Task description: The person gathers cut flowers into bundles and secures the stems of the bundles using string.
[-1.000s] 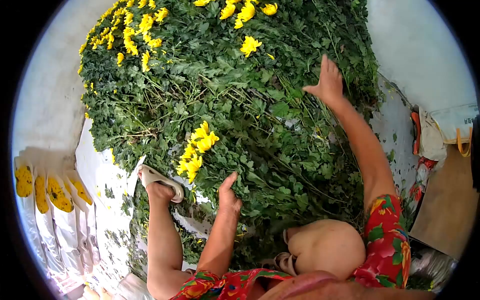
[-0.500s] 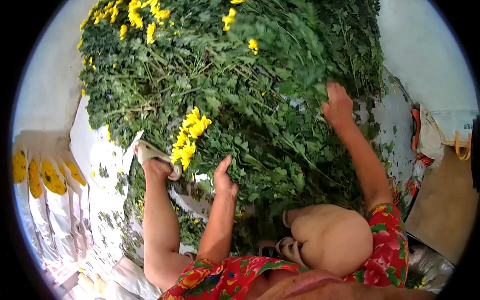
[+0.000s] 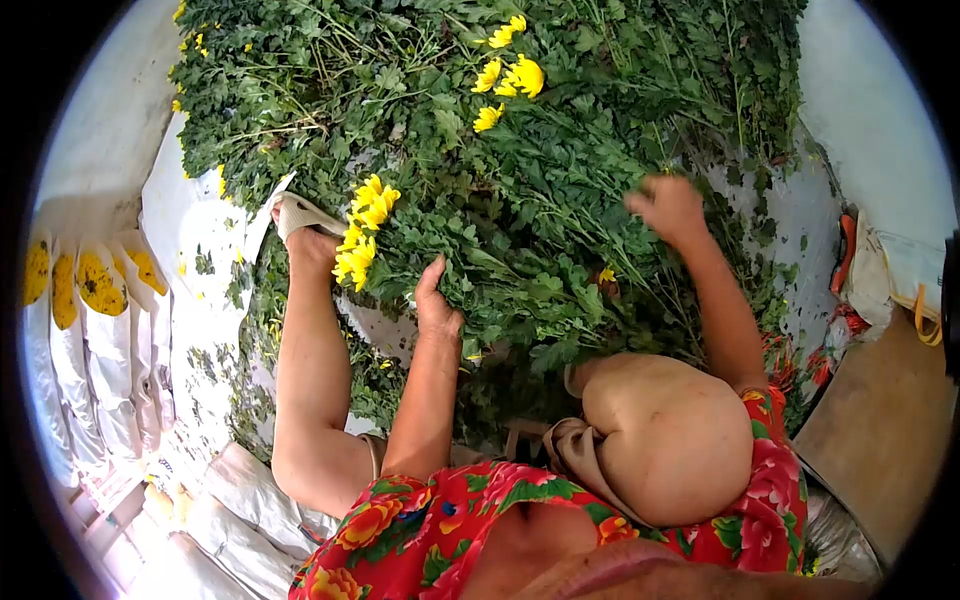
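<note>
My left hand (image 3: 437, 305) is wrapped round a bunch of leafy stems, whose yellow flowers (image 3: 365, 230) stick out to the left, near my sandalled foot. Further right, my right hand (image 3: 671, 208) is closed on the stems of another leafy bunch (image 3: 570, 150). That bunch lies slanting up to the left, with several yellow blooms (image 3: 515, 77) at its upper end. Leaves hide the fingertips of my left hand.
A large heap of green stems (image 3: 300, 90) spreads across the top. Wrapped bundles of yellow flowers (image 3: 100, 285) stand at the left. A brown board (image 3: 885, 420) and a bag with a yellow handle (image 3: 915, 270) are at the right.
My right hand was open over the heap, then closed on stems and drew a flowering bunch down and toward me. My left hand keeps its bunch. The view has shifted.
</note>
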A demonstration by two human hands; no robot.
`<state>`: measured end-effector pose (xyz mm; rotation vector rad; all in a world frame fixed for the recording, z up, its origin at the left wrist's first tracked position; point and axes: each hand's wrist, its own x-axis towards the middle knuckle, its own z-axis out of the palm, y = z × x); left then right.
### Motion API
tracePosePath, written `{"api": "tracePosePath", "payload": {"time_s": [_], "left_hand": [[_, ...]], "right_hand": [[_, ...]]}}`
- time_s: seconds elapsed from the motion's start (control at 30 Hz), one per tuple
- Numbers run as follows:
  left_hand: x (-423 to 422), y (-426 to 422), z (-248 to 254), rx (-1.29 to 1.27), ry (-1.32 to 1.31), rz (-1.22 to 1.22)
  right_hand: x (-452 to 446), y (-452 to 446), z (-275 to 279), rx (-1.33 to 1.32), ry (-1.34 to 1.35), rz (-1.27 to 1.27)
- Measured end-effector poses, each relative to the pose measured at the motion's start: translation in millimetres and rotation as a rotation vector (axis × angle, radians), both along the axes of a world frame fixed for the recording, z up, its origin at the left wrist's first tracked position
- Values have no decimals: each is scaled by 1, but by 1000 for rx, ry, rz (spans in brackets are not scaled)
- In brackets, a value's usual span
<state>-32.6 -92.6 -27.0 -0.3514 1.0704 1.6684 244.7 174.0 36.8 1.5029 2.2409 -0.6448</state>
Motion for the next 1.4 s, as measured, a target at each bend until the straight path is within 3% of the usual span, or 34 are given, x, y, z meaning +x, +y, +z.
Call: {"api": "tracePosePath", "payload": {"time_s": [0.07, 0.13, 0.17, 0.23, 0.37, 0.47, 0.57, 0.6, 0.63, 0.7, 0.87, 0.97, 1.03, 1.13, 1.23, 1.4], "left_hand": [[4, 6, 8, -76, 45, -9], [4, 9, 5, -125, 81, -22], [3, 10, 6, -130, 81, -24], [3, 12, 10, -23, 7, -6], [1, 15, 16, -124, 13, -11], [-2, 8, 4, -48, -38, -6], [-2, 7, -2, 6, -72, 3], [-2, 7, -2, 12, -94, 7], [-1, 7, -2, 18, -114, 12], [-1, 7, 2, 23, -112, 11], [-1, 8, 4, -29, -80, 2], [2, 11, 8, -51, -58, -8], [4, 13, 9, -74, -40, -14], [6, 14, 5, -128, -30, -31], [7, 15, 4, -69, -42, -47], [7, 12, 8, -66, -40, -48]], "right_hand": [[-19, 33, 14, 236, 86, -101], [-23, 64, -8, 799, 342, 87], [-25, 82, -21, 795, 341, 85], [-26, 117, -48, 1026, 237, 366], [-15, 149, -76, 780, 100, 410], [-31, 126, -30, 829, 605, 256], [-58, 66, 40, 780, 490, 349], [-58, 48, 37, 788, 653, 363], [-56, 31, 32, 786, 652, 371], [-52, 3, 15, 612, 490, 251], [-16, -4, -86, 617, 424, 258], [-24, -7, -82, 651, 387, 236], [-43, -5, -57, 866, 281, 254], [-55, 0, -56, 670, 143, 76], [-59, 2, -53, 512, 21, 71], [-42, -21, -41, 617, 160, 163]]}}
